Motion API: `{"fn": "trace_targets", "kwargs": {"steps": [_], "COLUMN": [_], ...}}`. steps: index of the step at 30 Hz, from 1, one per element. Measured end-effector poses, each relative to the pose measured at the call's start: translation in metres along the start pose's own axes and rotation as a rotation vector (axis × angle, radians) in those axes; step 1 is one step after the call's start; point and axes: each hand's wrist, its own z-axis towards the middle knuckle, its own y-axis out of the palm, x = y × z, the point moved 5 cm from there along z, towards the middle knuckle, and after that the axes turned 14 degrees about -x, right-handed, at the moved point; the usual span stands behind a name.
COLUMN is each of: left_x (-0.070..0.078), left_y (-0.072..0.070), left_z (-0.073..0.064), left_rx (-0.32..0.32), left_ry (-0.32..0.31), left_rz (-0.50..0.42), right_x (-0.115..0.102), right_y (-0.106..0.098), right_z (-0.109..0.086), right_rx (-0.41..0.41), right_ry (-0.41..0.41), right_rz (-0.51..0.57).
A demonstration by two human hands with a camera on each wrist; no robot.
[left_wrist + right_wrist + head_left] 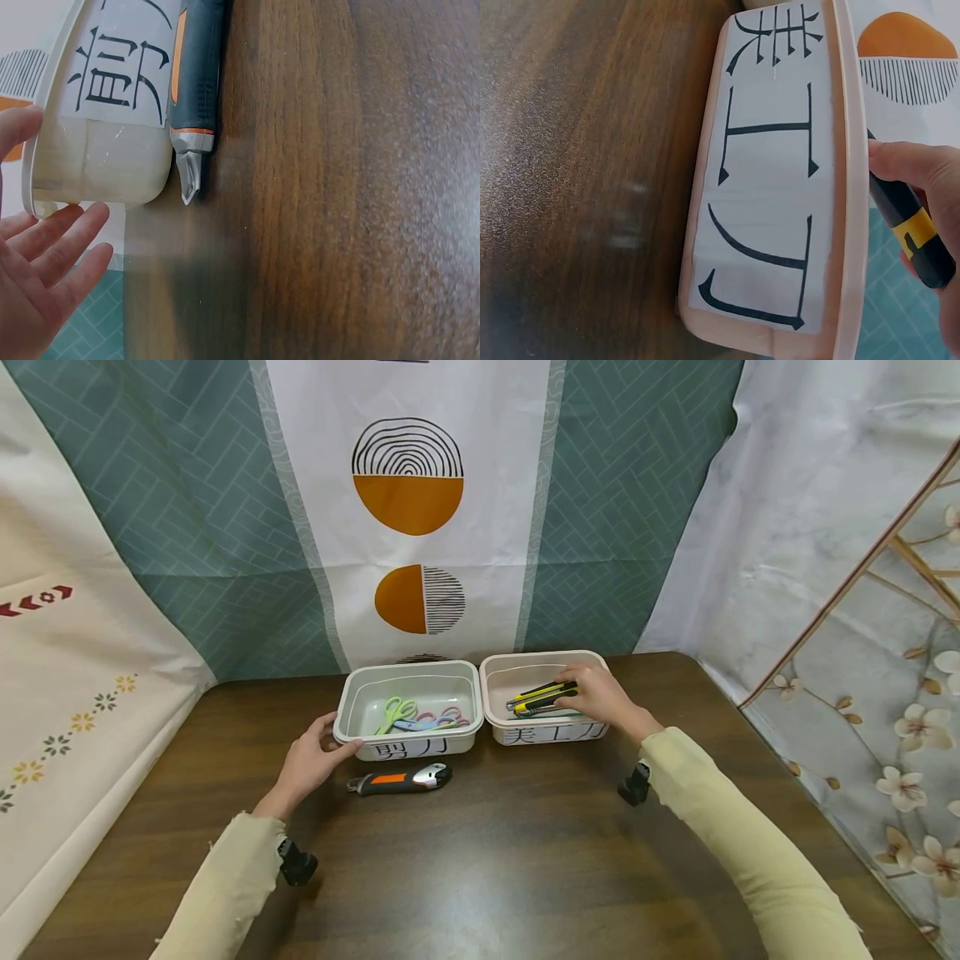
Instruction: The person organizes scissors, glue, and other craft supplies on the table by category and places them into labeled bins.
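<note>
My right hand (592, 691) reaches into the pink bin (555, 732) on the right. Its thumb and fingers grip a black-and-yellow utility knife (915, 231), held low inside the bin among other cutters. My left hand (311, 760) is at the left end of the grey-white bin (352, 748); its thumb touches the front rim and its fairly straight fingers rest against the end wall. Inside that bin lie green scissors (397, 713) and other pastel scissors (442, 721). A black-and-orange utility knife (401, 779) lies on the table just in front of it.
Both bins stand side by side near the back of the brown wooden table (465, 877), with labels bearing large black characters on their fronts. A patterned curtain (465, 543) hangs close behind them. Pale floral fabric (840, 693) borders the table's right side.
</note>
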Motion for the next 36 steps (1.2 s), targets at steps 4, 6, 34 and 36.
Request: {"fn": "trace_targets", "kwargs": {"steps": [4, 6, 34, 36], "left_x": [0.002, 0.003, 0.001, 0.001], "left_y": [0.000, 0.001, 0.001, 0.001], "left_z": [-0.001, -0.001, -0.001, -0.001], "left_rx": [-0.003, -0.001, 0.025, 0.013], "left_ry": [-0.001, -0.001, 0.005, -0.001], "left_rz": [-0.007, -0.008, -0.015, -0.013], "right_x": [0.002, 0.004, -0.003, -0.007], "right_y": [0.003, 0.005, 0.010, 0.010], "right_z": [0.002, 0.002, 0.009, 0.008], "right_rx": [-0.016, -0.024, -0.046, -0.031], "right_ry": [-0.010, -0.006, 0.005, -0.008], "right_rz": [0.033, 0.047, 0.016, 0.022]}}
